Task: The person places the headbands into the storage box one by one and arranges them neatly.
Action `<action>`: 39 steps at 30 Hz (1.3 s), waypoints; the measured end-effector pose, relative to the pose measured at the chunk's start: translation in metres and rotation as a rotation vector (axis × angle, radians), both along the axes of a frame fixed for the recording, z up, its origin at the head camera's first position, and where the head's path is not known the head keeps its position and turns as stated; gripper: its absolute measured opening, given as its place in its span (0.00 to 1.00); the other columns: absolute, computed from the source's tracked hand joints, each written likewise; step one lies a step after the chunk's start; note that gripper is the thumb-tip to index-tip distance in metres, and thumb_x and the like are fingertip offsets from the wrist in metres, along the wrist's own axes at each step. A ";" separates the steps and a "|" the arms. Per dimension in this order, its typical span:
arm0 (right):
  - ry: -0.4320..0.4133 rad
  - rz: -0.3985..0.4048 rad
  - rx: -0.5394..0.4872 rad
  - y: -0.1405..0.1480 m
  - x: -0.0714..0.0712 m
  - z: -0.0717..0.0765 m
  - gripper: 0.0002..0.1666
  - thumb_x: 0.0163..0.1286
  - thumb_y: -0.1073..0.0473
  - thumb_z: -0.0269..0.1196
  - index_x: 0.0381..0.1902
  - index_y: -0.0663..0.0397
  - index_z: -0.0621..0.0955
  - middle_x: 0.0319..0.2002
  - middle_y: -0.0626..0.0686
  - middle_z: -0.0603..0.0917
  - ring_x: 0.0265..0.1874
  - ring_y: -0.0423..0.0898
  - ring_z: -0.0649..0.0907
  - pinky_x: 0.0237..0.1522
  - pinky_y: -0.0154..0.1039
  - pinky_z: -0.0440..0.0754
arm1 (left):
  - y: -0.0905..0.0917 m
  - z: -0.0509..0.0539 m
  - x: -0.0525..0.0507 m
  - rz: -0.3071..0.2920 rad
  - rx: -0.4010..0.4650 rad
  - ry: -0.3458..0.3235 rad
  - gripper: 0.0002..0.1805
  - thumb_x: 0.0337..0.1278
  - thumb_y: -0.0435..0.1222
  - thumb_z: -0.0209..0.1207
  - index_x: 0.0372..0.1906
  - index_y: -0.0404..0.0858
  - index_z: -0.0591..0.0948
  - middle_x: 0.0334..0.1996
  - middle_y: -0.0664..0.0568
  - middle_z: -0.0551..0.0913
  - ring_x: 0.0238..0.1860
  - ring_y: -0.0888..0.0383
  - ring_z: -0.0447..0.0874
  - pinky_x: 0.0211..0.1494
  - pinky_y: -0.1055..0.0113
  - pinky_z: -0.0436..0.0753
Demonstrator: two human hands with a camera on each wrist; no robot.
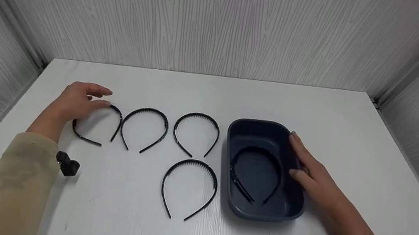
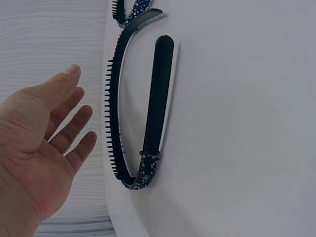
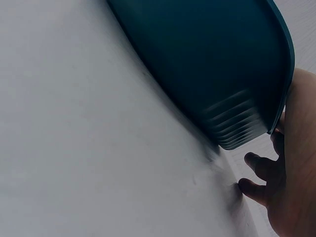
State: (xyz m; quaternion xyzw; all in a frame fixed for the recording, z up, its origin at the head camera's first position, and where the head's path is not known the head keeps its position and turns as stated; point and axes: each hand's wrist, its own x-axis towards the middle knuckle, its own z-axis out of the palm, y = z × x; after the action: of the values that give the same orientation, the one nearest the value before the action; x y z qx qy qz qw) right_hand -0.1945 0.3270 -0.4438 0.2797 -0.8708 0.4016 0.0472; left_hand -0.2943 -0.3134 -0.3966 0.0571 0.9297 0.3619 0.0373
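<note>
A dark blue bin (image 1: 265,217) is sitting on the right half of the white table (image 1: 113,220), its mouth facing up. Inside, a black headband (image 1: 279,175) is lying on the bin's floor, its arch toward the far end and its tips toward the near end; its left side is looking doubled, so whether a second band is lying under it cannot be told. The right hand (image 1: 312,173) is grasping the bin's right rim, thumb bending over the edge, while some other fingers are spreading outside the wall, clear of it in the right wrist view.

Outside the bin, four more headbands are resting on the table. The leftmost headband (image 1: 120,120) is lying beside the left hand (image 1: 75,100), whose fingers are released and loosely extended, a gap showing between them and the band's comb teeth in the left wrist view. The second headband (image 1: 147,110) is lying just right of it, touching or nearly so. The third headband (image 1: 198,114) is lying between that one and the bin, and the fourth headband (image 1: 194,161) is lying nearer the person, just below the third. All four are pointing their tips toward the near side.
</note>
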 end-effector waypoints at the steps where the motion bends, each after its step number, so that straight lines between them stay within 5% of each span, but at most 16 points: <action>1: 0.000 -0.001 0.002 0.000 0.000 0.000 0.46 0.78 0.66 0.59 0.87 0.46 0.55 0.86 0.51 0.51 0.84 0.53 0.51 0.78 0.27 0.49 | -0.002 -0.001 0.000 0.005 -0.001 -0.011 0.25 0.75 0.40 0.65 0.69 0.34 0.80 0.70 0.35 0.76 0.73 0.35 0.70 0.74 0.42 0.70; 6: -0.006 -0.007 0.021 0.001 -0.001 -0.002 0.47 0.78 0.66 0.58 0.87 0.45 0.54 0.86 0.51 0.50 0.84 0.52 0.50 0.78 0.27 0.48 | -0.008 -0.007 -0.002 0.007 -0.007 -0.061 0.26 0.76 0.42 0.64 0.71 0.35 0.79 0.72 0.32 0.72 0.73 0.31 0.68 0.70 0.41 0.73; 15: -0.019 -0.018 0.032 0.001 0.000 -0.003 0.46 0.79 0.65 0.57 0.88 0.41 0.53 0.86 0.47 0.50 0.84 0.46 0.50 0.78 0.26 0.47 | -0.007 -0.016 -0.005 -0.001 -0.022 -0.075 0.25 0.76 0.39 0.64 0.71 0.35 0.80 0.68 0.32 0.74 0.67 0.38 0.74 0.60 0.49 0.75; 29: 0.020 0.004 0.003 0.001 0.000 -0.002 0.45 0.78 0.65 0.58 0.87 0.46 0.55 0.86 0.51 0.52 0.84 0.49 0.51 0.78 0.27 0.49 | -0.005 -0.028 -0.009 -0.038 -0.017 -0.022 0.20 0.75 0.36 0.65 0.66 0.34 0.84 0.68 0.35 0.77 0.74 0.36 0.68 0.76 0.40 0.65; 39: -0.014 -0.006 0.020 0.001 0.001 0.000 0.46 0.79 0.65 0.58 0.87 0.44 0.54 0.86 0.49 0.50 0.84 0.51 0.51 0.77 0.26 0.49 | -0.001 -0.029 -0.009 -0.019 -0.039 0.009 0.17 0.75 0.35 0.64 0.62 0.34 0.86 0.68 0.34 0.77 0.75 0.33 0.65 0.77 0.38 0.63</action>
State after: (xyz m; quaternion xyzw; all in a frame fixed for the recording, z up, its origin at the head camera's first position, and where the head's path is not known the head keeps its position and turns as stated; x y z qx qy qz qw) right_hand -0.1940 0.3280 -0.4442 0.2750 -0.8759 0.3945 0.0395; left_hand -0.3031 -0.3139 -0.4261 0.0669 0.9362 0.3430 0.0375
